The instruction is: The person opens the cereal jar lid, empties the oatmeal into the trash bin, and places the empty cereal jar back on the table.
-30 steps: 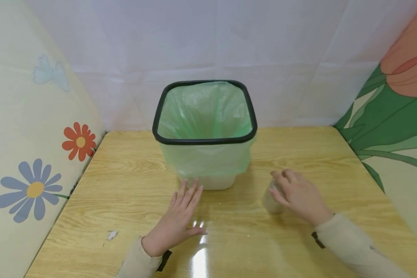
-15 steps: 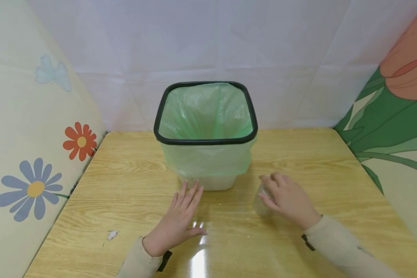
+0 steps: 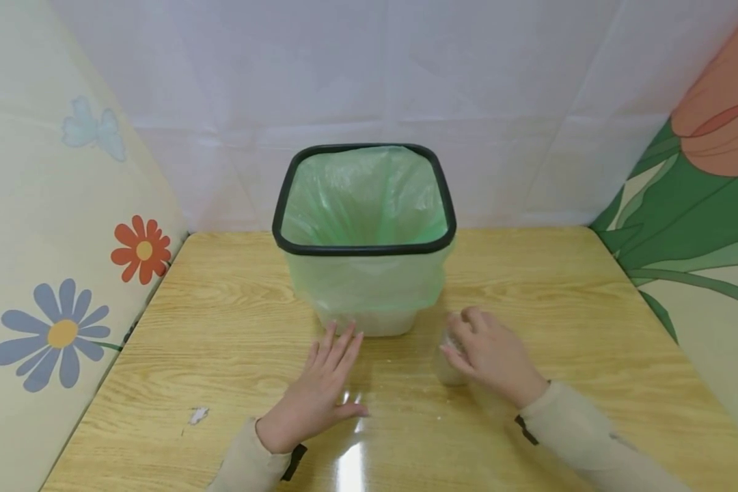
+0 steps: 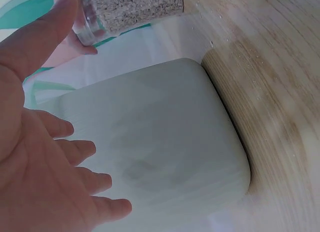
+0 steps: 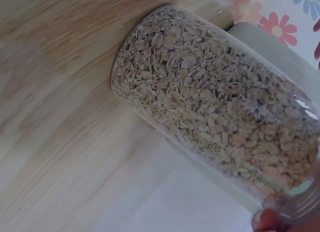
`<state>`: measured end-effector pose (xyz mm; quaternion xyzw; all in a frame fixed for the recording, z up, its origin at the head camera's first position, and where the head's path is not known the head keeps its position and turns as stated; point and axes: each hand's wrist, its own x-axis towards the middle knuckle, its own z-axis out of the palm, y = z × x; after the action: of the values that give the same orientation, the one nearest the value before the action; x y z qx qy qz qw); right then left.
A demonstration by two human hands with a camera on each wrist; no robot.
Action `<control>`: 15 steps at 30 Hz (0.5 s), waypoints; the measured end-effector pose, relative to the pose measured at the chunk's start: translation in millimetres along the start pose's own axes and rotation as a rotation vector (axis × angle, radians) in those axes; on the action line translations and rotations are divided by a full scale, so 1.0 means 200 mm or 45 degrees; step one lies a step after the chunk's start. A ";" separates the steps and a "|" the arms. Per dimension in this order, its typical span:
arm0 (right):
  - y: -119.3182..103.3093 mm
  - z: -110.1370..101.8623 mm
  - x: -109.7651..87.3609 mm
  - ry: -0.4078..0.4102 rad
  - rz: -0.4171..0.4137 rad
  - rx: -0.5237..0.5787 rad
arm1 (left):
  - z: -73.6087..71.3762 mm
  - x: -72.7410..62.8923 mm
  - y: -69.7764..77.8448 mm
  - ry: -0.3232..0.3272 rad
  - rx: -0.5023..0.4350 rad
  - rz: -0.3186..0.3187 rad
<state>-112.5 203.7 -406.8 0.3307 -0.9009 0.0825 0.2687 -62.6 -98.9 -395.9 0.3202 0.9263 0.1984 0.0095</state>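
Observation:
In the head view, a clear jar [image 3: 449,365] stands on the table to the right of the bin, and my right hand [image 3: 495,357] grips it from above around its neck. Pale flakes like rolled oats fill the jar [image 5: 215,102], as the right wrist view shows up close. My left hand [image 3: 313,393] is spread with straight fingers, its fingertips right at the lower front of the bin [image 3: 372,322]. In the left wrist view, those fingers [image 4: 102,184] overlap the bin's pale wall, and the jar [image 4: 137,11] appears at the top.
A green bag [image 3: 365,280] lines the bin, folded over under its black rim [image 3: 369,250]. The wood-grain table [image 3: 234,301] meets a white sheet [image 3: 221,82] behind and flower-painted panels on both sides. A torn patch [image 3: 199,415] marks the tabletop at left.
My right hand has moved the jar leftward across the table, closer to the bin and my left hand. The left hand has hardly shifted, and the bin stands where it was.

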 end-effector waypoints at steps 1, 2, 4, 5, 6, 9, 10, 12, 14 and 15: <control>-0.01 0.00 0.00 0.001 -0.004 0.000 | 0.00 0.00 0.00 -0.001 -0.002 0.002; -0.01 0.01 0.01 0.004 -0.008 0.005 | 0.00 0.00 0.00 -0.001 0.000 0.006; -0.03 0.01 0.02 0.016 -0.019 0.009 | 0.01 0.00 0.00 -0.001 -0.005 0.012; -0.03 0.01 0.02 0.023 -0.024 0.009 | 0.01 0.00 0.00 0.001 -0.010 0.014; -0.04 0.02 0.03 0.031 -0.030 0.009 | 0.01 0.00 0.00 0.002 -0.013 0.017; -0.06 0.02 0.04 0.052 -0.050 0.004 | 0.01 0.01 0.00 0.008 -0.029 0.027; -0.07 0.03 0.04 0.055 -0.056 0.000 | 0.02 0.01 0.00 0.010 -0.036 0.030; -0.07 0.03 0.05 0.055 -0.070 -0.005 | 0.02 0.01 0.00 0.011 -0.043 0.039; -0.08 0.03 0.06 0.050 -0.079 -0.006 | 0.02 0.01 0.00 0.012 -0.040 0.051; -0.09 0.04 0.07 0.047 -0.083 -0.008 | 0.02 0.01 -0.01 0.013 -0.039 0.058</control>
<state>-112.8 180.8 -406.2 0.3574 -0.8848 0.0770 0.2889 -64.6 -96.7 -400.8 0.3400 0.9157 0.2144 0.0050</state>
